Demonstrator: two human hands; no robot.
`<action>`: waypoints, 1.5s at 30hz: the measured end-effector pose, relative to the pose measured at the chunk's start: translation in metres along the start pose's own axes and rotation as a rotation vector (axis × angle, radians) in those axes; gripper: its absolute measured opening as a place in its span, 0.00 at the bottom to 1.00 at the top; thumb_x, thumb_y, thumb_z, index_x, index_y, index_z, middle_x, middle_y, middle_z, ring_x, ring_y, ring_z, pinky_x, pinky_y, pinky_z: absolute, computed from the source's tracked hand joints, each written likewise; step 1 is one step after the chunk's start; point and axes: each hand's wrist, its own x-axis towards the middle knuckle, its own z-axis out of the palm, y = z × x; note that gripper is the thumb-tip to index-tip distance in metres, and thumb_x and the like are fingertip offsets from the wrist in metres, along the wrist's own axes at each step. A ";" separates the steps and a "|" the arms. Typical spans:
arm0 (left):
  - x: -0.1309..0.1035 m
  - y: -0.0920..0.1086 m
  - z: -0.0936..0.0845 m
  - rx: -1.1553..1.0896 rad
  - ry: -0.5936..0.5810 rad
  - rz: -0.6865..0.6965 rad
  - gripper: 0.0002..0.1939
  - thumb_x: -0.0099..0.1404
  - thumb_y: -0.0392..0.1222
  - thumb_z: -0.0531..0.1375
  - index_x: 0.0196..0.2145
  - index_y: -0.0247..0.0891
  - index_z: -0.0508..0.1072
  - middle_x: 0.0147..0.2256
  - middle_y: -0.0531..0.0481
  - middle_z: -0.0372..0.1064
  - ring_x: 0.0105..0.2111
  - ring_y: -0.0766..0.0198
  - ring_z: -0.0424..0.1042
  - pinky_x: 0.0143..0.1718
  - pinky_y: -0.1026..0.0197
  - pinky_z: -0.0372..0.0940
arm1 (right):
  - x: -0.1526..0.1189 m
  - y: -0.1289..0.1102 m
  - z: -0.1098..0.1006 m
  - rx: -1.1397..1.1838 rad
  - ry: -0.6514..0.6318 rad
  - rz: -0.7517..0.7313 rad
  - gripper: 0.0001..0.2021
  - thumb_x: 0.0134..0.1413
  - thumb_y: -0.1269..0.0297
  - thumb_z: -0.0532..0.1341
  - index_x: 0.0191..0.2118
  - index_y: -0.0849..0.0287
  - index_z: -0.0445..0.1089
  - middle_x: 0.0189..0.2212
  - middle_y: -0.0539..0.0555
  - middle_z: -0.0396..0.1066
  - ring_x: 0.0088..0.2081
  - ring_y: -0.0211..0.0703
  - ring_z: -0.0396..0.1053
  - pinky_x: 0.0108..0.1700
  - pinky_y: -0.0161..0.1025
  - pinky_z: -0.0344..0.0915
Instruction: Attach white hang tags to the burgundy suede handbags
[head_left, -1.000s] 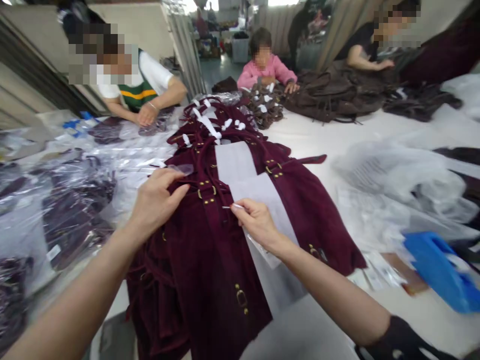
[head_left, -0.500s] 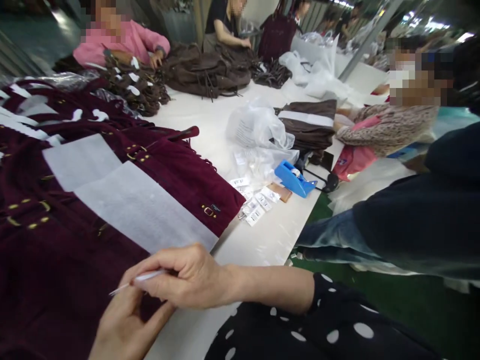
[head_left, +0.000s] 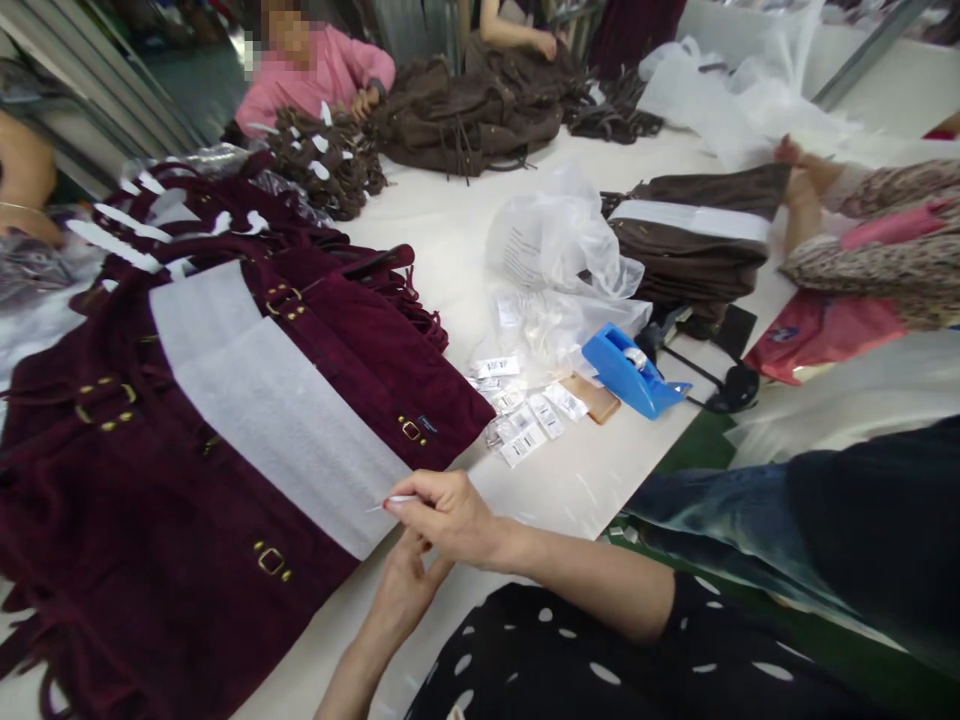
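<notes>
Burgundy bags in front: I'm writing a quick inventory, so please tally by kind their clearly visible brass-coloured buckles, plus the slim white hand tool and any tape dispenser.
Large strap buckles: 2
Small square buckles: 2
Slim white hand tool: 1
Blue tape dispenser: 1
Total: 6

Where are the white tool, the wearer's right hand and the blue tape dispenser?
White tool (head_left: 403,498): head view, its shaft.
Wearer's right hand (head_left: 450,513): head view, its back.
Blue tape dispenser (head_left: 627,383): head view, its body.

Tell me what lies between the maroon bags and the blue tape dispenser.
Head view: white barcode tags and a flat tan item lie between maroon bags and the dispenser.
</notes>
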 end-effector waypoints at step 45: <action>0.089 -0.034 -0.348 0.117 0.806 -0.171 0.10 0.45 0.26 0.55 0.23 0.33 0.75 0.26 0.46 0.69 0.32 0.60 0.68 0.40 0.59 0.61 | 0.213 -0.054 0.184 -0.638 -0.095 -0.324 0.09 0.53 0.62 0.56 0.30 0.59 0.71 0.16 0.46 0.64 0.23 0.35 0.64 0.29 0.31 0.56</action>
